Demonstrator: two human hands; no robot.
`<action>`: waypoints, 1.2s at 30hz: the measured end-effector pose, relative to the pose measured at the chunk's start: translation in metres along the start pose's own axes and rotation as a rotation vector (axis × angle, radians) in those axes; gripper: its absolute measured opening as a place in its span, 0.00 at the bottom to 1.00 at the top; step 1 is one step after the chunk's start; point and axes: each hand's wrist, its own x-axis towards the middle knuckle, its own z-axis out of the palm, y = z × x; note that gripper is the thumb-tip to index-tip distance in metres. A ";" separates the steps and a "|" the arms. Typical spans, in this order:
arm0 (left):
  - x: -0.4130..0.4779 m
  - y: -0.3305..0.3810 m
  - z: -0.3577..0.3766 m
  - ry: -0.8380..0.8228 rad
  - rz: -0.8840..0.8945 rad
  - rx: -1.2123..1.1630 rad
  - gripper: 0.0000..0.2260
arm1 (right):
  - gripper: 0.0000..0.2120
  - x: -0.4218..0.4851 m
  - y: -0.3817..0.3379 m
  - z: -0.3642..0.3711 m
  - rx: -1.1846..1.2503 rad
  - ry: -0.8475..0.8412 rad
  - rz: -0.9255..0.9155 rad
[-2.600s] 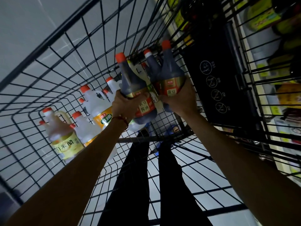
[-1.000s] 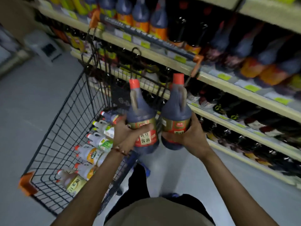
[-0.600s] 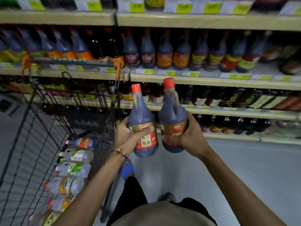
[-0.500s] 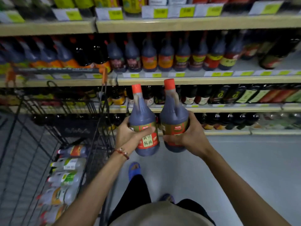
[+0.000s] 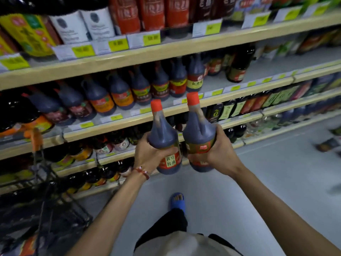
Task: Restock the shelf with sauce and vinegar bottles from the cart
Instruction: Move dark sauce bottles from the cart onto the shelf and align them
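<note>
Head view: left hand (image 5: 147, 154) and right hand (image 5: 219, 152) each gripped a sauce bottle (image 5: 163, 137) (image 5: 199, 132) mid-frame, short of the shelf edge (image 5: 230, 97); open floor (image 5: 267, 182) lay lower right.

We see two dark, near-black soy sauce bottles: the left soy sauce bottle (image 5: 162, 139) has an orange-red cap and a red label with a pale yellow panel of dark characters, under a gold band. The right soy sauce bottle (image 5: 199, 134) wears the same orange-red cap and a gold label with a small red logo. A red and white braided bracelet (image 5: 141, 172) circles the wrist beside the left bottle. Behind these bottles, the shelf (image 5: 166, 52) edges are pale cream, carrying white and lime-green price tags (image 5: 118, 44). Below the bottles we note a grey floor (image 5: 258, 182) and a blue slipper (image 5: 177, 200). The cart (image 5: 46, 209) is black wire with an orange handle end.
</note>
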 end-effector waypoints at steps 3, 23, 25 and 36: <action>0.037 0.024 0.029 -0.019 0.057 0.066 0.39 | 0.43 0.038 0.001 -0.025 -0.023 0.023 0.004; 0.155 0.113 0.199 0.052 0.079 0.298 0.34 | 0.43 0.212 0.063 -0.181 -0.031 0.000 -0.043; 0.150 0.120 0.221 0.089 0.071 0.328 0.34 | 0.42 0.227 0.072 -0.200 -0.049 -0.062 -0.075; 0.124 0.140 0.301 0.338 0.002 0.241 0.39 | 0.44 0.261 0.089 -0.269 -0.131 -0.258 -0.162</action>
